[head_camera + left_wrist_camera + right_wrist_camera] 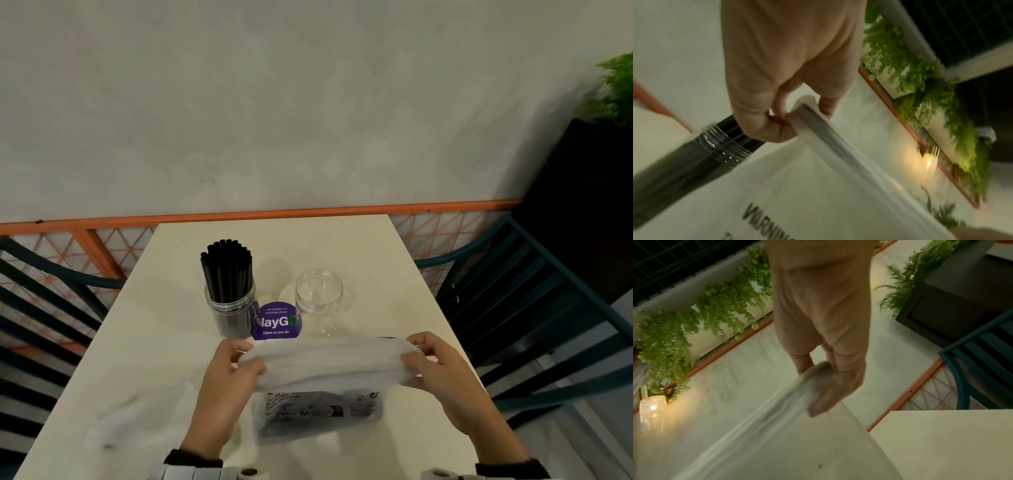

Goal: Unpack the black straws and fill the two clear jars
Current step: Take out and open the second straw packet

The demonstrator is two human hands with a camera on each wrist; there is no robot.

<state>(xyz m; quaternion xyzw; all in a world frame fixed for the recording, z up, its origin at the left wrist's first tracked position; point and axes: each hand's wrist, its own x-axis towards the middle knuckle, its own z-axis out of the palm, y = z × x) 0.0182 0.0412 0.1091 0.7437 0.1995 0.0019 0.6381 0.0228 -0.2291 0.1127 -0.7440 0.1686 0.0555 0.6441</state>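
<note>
Both hands pinching plastic bag (pixel 322 368) at its top edge: left hand (pixel 233 373) at one end, right hand (pixel 442 370) at the other, grip clenched, stretching it taut above counter (pixel 137 359). Straws (pixel 227 270) standing in left jar (pixel 233 315); right jar (pixel 319 298) empty.

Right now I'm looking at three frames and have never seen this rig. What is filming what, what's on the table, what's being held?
There is no machine here: a person wears three cameras. The head view looks down at both hands; each wrist view looks along one hand at its fingers.

On the white table stand a clear jar full of black straws and an empty clear jar, with a purple round sticker between them.

The left hand and the right hand each pinch one end of a clear plastic bag, stretched between them above the table. Printed text shows on the bag; what is inside it is too blurred to tell.
</note>
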